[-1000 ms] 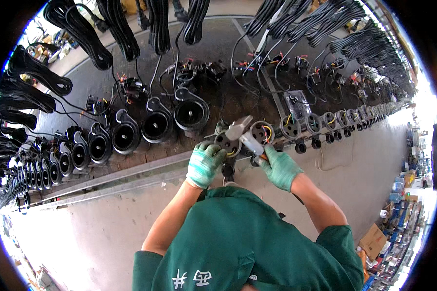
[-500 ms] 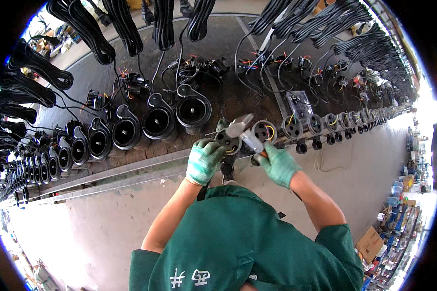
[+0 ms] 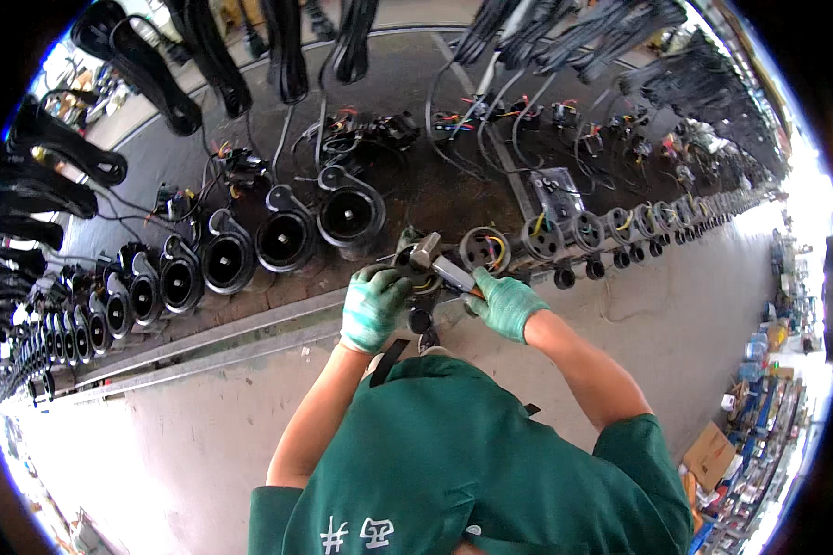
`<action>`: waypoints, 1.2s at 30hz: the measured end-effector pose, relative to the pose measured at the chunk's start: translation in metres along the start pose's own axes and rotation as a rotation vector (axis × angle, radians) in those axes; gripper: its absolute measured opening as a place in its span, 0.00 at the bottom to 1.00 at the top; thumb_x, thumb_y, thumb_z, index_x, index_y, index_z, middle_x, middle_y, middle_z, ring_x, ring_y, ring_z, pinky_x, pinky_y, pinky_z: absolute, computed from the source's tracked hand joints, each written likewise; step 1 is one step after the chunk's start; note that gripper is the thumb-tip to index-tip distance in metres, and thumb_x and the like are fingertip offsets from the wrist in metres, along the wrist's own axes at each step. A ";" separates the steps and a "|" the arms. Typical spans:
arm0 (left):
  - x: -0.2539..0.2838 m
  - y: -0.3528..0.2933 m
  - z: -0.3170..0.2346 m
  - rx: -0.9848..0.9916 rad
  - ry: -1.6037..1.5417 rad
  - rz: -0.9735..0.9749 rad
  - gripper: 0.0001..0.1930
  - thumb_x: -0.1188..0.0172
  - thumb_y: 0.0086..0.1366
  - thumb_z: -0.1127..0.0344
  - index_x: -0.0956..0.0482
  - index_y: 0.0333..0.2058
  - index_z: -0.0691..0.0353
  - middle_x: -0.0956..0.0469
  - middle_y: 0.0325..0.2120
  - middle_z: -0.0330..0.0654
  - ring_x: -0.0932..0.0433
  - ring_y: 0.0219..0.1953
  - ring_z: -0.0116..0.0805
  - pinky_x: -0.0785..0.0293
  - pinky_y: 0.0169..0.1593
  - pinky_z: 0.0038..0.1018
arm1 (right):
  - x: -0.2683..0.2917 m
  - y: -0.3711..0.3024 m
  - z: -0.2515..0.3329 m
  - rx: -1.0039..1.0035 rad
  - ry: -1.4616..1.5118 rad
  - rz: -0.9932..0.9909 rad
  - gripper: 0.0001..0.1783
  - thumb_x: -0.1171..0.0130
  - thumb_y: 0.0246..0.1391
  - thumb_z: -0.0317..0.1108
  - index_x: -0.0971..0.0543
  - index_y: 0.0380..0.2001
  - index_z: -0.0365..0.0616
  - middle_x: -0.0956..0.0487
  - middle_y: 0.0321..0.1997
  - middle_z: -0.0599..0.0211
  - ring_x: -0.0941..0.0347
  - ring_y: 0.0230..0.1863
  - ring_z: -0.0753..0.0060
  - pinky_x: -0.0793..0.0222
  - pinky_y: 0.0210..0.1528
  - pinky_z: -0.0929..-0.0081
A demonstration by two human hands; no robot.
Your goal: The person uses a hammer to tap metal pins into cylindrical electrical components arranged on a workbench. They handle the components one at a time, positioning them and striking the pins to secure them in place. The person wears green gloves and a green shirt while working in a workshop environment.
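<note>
The right hand (image 3: 506,307) is gripping the hammer (image 3: 452,274) by its handle; the left hand (image 3: 372,311) is curling at the left of the cup (image 3: 417,276), its grasp impossible to tell. Tapping well probably means landing short, square blows and keeping the left fingers clear. The cup is sitting at the bench (image 3: 446,202) edge, looking round, grey-rimmed and dark inside, partly hidden by the hammer.

Centre: one hammer (image 3: 453,275), two green-gloved hands (image 3: 373,310) (image 3: 506,306). Right of centre: one clear packet (image 3: 557,192). Lower right: one cardboard box (image 3: 710,456). Left: ten-plus black housings (image 3: 285,239).
</note>
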State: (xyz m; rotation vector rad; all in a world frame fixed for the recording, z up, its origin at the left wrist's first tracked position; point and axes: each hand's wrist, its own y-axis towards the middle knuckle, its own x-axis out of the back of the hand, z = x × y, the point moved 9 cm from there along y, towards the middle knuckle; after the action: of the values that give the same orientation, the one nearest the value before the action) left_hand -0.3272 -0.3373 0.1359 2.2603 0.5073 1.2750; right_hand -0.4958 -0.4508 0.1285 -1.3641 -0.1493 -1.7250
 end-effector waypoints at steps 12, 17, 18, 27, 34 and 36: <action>-0.013 -0.006 0.002 0.096 0.049 -0.018 0.15 0.27 0.49 0.72 0.16 0.38 0.55 0.22 0.40 0.41 0.23 0.46 0.47 0.23 0.48 0.39 | 0.085 -0.098 -0.217 -0.423 -0.085 -0.776 0.15 0.35 0.55 0.40 0.25 0.44 0.50 0.17 0.37 0.48 0.20 0.38 0.37 0.26 0.37 0.45; -0.017 -0.009 0.005 0.143 0.037 -0.013 0.14 0.28 0.52 0.72 0.17 0.39 0.56 0.23 0.41 0.43 0.24 0.47 0.49 0.25 0.50 0.41 | 0.093 -0.105 -0.289 -0.645 0.025 -0.792 0.20 0.31 0.52 0.43 0.25 0.45 0.50 0.16 0.40 0.51 0.21 0.44 0.37 0.27 0.43 0.45; -0.018 -0.007 0.004 0.145 0.033 -0.009 0.15 0.28 0.52 0.73 0.17 0.39 0.56 0.23 0.41 0.43 0.24 0.47 0.49 0.24 0.50 0.41 | 0.089 -0.103 -0.299 -0.628 0.032 -0.803 0.21 0.31 0.52 0.43 0.25 0.46 0.50 0.16 0.41 0.51 0.21 0.44 0.37 0.27 0.44 0.46; -0.029 -0.032 0.014 0.513 -0.313 -0.134 0.47 0.20 0.47 0.71 0.36 0.65 0.59 0.30 0.58 0.48 0.27 0.59 0.47 0.28 0.62 0.39 | 0.060 -0.093 -0.197 -0.059 0.083 -0.730 0.18 0.41 0.59 0.34 0.22 0.52 0.41 0.20 0.54 0.50 0.22 0.55 0.45 0.26 0.56 0.51; -0.111 -0.065 0.048 0.904 -0.816 -0.156 0.57 0.17 0.45 0.68 0.48 0.68 0.62 0.32 0.62 0.47 0.29 0.62 0.38 0.30 0.65 0.34 | -0.109 0.014 -0.021 0.374 0.103 0.152 0.27 0.44 0.61 0.37 0.28 0.64 0.49 0.28 0.64 0.47 0.23 0.57 0.45 0.25 0.57 0.53; -0.126 -0.074 0.067 0.844 -0.673 -0.080 0.56 0.17 0.43 0.68 0.47 0.66 0.61 0.32 0.60 0.46 0.29 0.61 0.37 0.29 0.64 0.33 | -0.128 0.034 0.001 0.394 0.046 0.226 0.24 0.53 0.64 0.32 0.30 0.63 0.44 0.32 0.69 0.46 0.21 0.52 0.40 0.24 0.55 0.52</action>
State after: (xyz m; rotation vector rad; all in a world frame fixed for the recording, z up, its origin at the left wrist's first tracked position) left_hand -0.3371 -0.3605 -0.0226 3.0775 0.9695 0.1650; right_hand -0.4737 -0.3977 0.0095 -1.0098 -0.2821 -1.4451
